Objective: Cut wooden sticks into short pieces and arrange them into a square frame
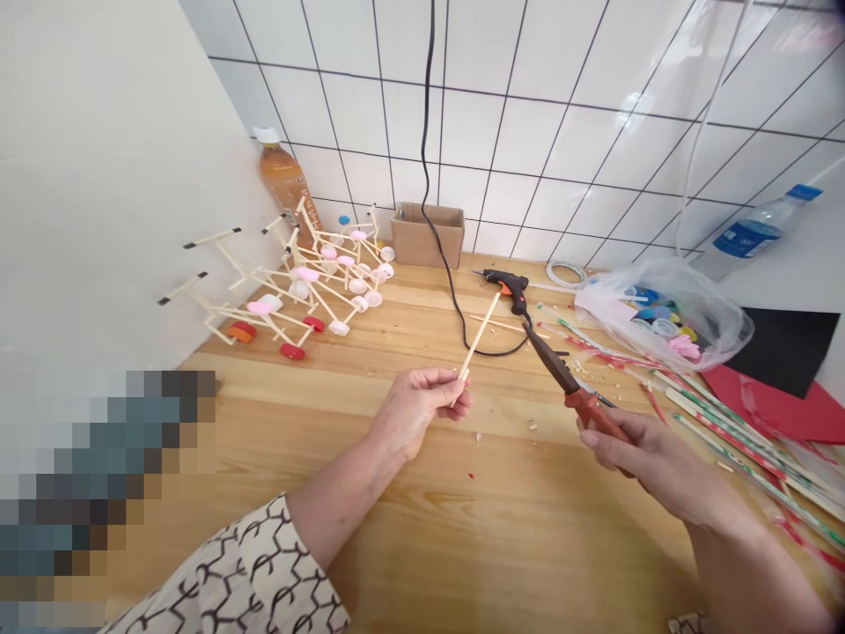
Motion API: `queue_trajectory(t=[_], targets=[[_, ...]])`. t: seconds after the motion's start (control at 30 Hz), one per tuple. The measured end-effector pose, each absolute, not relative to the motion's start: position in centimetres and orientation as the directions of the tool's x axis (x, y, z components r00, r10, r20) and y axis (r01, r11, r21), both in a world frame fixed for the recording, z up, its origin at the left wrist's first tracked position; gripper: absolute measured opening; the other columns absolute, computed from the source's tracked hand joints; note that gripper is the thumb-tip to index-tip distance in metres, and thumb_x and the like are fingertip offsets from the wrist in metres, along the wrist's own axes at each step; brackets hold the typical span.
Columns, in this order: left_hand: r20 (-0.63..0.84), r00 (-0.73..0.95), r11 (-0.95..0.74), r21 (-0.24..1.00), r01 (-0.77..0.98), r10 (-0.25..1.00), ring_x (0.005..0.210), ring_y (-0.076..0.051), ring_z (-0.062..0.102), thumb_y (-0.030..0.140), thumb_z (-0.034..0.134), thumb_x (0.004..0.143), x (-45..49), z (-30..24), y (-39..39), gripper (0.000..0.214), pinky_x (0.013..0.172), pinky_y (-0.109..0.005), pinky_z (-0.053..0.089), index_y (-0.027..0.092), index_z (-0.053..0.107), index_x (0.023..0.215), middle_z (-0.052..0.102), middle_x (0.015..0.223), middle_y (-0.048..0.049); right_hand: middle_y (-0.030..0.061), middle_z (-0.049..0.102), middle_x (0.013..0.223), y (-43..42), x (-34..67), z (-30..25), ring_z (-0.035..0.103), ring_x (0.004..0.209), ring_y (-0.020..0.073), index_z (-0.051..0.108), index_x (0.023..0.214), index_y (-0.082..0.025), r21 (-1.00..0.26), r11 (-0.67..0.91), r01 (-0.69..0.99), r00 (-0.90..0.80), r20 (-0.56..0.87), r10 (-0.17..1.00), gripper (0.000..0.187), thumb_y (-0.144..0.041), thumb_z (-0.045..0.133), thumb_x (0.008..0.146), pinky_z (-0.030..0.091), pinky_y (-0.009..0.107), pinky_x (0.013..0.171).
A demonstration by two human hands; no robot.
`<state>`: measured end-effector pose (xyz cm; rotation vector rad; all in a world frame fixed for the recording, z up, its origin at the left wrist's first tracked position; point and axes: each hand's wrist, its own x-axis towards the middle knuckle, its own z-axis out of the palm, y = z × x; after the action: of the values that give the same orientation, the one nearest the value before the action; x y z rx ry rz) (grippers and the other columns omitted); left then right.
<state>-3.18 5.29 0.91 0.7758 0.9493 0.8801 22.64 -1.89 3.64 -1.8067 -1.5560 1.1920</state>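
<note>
Left hand (436, 396) pinching slim wooden stick (482, 336) between thumb and fingers, stick over middle of surface (409, 519), far end toward black glue gun (516, 291). Right hand (643, 453) wrapped around red-handled pliers (558, 363), tip apart from stick. Stick-and-bottle-cap models (307, 275) at left, cardboard box (422, 242) near tiled wall (534, 132), plastic bag (600, 301) of bottle caps (664, 328) at right.

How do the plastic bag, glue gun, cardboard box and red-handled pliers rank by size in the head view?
1. Plastic bag
2. Unsure: cardboard box and red-handled pliers (longer, but slimmer and nearer)
3. Glue gun
</note>
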Motion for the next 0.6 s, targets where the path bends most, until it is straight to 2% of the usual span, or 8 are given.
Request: queue_trajectory(t=[0.1, 0.17, 0.23, 0.3, 0.4, 0.5, 0.6], targets=[[-0.342, 0.297, 0.426, 0.856, -0.291, 0.891, 0.051, -0.011, 0.057, 0.025, 0.074, 0.061, -3.4, 1.0, 5.5, 0.020, 0.054, -0.024, 0.046, 0.009, 0.068, 0.071, 0.065, 0.058, -0.0035, 0.0054, 0.064, 0.078, -1.9, 22.4, 3.6, 0.054, 0.057, 0.0134, 0.067, 0.079, -0.018, -0.899, -0.333, 0.284, -0.119, -0.377, 0.918, 0.027, -0.043, 0.062, 0.075, 0.044, 0.026, 0.050], [-0.345, 0.297, 0.428, 0.857, -0.287, 0.890, 0.050, -0.011, 0.057, 0.026, 0.074, 0.060, -3.5, 1.1, 5.6, 0.021, 0.054, -0.024, 0.046, 0.010, 0.068, 0.071, 0.065, 0.058, -0.0036, 0.0111, 0.065, 0.103, -1.9, 22.1, 3.7, 0.060, 0.073, 0.0192, 0.070, 0.084, -0.017, -0.914, -0.341, 0.219, -0.173, -0.381, 0.908, 0.027, -0.041, 0.063, 0.075, 0.049, 0.029, 0.059], [-0.351, 0.294, 0.430, 0.860, -0.275, 0.889, 0.050, -0.011, 0.057, 0.027, 0.074, 0.060, -3.5, 1.1, 5.7, 0.021, 0.054, -0.025, 0.046, 0.010, 0.068, 0.071, 0.065, 0.058, -0.0037, 0.0138, 0.060, 0.117, -2.0, 21.8, 3.8, 0.060, 0.087, 0.0253, 0.072, 0.091, -0.018, -0.909, -0.339, 0.240, -0.182, -0.386, 0.905, 0.030, -0.041, 0.064, 0.074, 0.049, 0.030, 0.057], [-0.358, 0.293, 0.435, 0.862, -0.262, 0.886, 0.050, -0.011, 0.057, 0.027, 0.074, 0.060, -3.5, 1.2, 5.7, 0.021, 0.055, -0.025, 0.046, 0.010, 0.068, 0.071, 0.065, 0.058, -0.0036, 0.0138, 0.058, 0.123, -2.2, 21.5, 4.0, 0.058, 0.097, 0.0299, 0.072, 0.095, -0.019, -0.896, -0.330, 0.297, -0.173, -0.390, 0.904, 0.033, -0.042, 0.064, 0.073, 0.049, 0.031, 0.056], [-0.365, 0.298, 0.440, 0.863, -0.248, 0.882, 0.049, -0.011, 0.057, 0.025, 0.073, 0.061, -3.5, 1.4, 5.7, 0.018, 0.054, -0.026, 0.047, 0.010, 0.067, 0.069, 0.065, 0.057, -0.0034, 0.0108, 0.058, 0.125, -2.6, 21.3, 4.2, 0.051, 0.112, 0.0338, 0.071, 0.099, -0.023, -0.881, -0.307, 0.361, -0.187, -0.391, 0.901, 0.034, -0.043, 0.065, 0.072, 0.050, 0.040, 0.076], [-0.374, 0.317, 0.453, 0.861, -0.230, 0.872, 0.048, -0.010, 0.057, 0.023, 0.071, 0.061, -3.5, 1.8, 5.5, 0.015, 0.054, -0.025, 0.047, 0.010, 0.067, 0.069, 0.064, 0.056, -0.0031, 0.0083, 0.058, 0.127, -2.9, 21.2, 4.3, 0.043, 0.122, 0.0338, 0.070, 0.103, -0.026, -0.866, -0.306, 0.395, -0.211, -0.409, 0.888, 0.035, -0.043, 0.065, 0.072, 0.037, 0.048, 0.098], [-0.381, 0.344, 0.463, 0.863, -0.200, 0.858, 0.047, -0.010, 0.056, 0.022, 0.070, 0.063, -3.5, 2.1, 5.3, 0.012, 0.052, -0.024, 0.046, 0.010, 0.066, 0.066, 0.064, 0.054, -0.0029, 0.0068, 0.054, 0.131, -3.1, 21.0, 4.2, 0.042, 0.124, 0.0330, 0.067, 0.108, -0.027, -0.848, -0.292, 0.442, -0.229, -0.421, 0.878, 0.038, -0.044, 0.063, 0.074, 0.032, 0.049, 0.102]])
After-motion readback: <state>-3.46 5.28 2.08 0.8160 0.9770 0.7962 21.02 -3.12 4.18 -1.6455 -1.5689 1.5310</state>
